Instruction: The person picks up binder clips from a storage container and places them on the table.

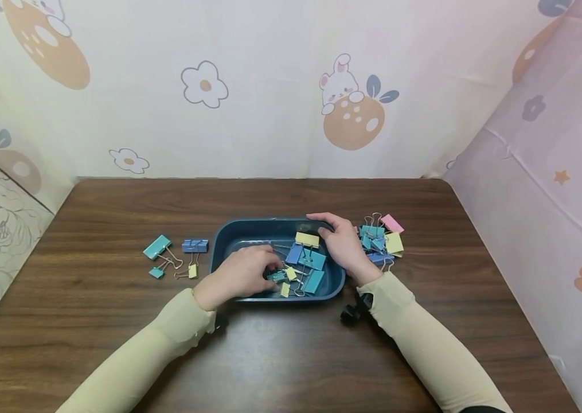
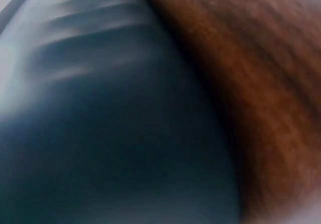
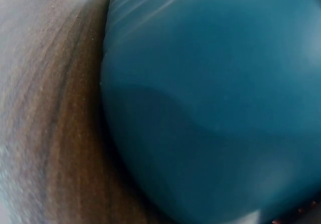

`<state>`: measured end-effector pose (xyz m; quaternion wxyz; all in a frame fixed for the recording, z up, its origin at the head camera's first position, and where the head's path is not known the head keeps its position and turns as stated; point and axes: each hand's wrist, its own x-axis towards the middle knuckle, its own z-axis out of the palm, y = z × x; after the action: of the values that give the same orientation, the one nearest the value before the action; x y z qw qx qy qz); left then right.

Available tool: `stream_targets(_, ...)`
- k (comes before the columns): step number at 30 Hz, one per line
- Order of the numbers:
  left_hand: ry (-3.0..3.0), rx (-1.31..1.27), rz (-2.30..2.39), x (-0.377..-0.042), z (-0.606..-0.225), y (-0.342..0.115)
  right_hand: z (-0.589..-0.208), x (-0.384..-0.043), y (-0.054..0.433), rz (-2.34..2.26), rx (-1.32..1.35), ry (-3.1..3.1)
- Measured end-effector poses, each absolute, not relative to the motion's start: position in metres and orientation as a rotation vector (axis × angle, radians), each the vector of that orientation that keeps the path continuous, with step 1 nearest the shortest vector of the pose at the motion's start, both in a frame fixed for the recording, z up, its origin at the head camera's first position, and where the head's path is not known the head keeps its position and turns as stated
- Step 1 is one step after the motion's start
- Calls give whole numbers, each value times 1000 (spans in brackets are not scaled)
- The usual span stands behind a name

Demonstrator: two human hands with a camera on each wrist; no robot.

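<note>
A dark blue tray holds several binder clips in teal, blue and yellow, heaped in its right half. My left hand reaches over the near left rim, its fingers bent down beside a small teal binder clip. Whether the fingertips pinch that clip cannot be made out. At the tray's right end, my right hand grips the rim, thumb on the inner side. Both wrist views show mostly the outer tray wall, close and blurred on the left; no fingers are plainly seen there.
Left of the tray lie a few loose clips, among them a large teal clip and a blue clip. A pile of mixed clips sits just right of my right hand. Patterned cloth hangs behind the wooden table.
</note>
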<state>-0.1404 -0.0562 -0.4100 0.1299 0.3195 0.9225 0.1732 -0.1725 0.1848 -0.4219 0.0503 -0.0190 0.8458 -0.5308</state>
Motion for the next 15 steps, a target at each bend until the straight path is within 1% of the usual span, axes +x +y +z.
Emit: stream_targets(15,2640,942,544,-143,-404,-70,-423,-173,185,-1604,-67,2598)
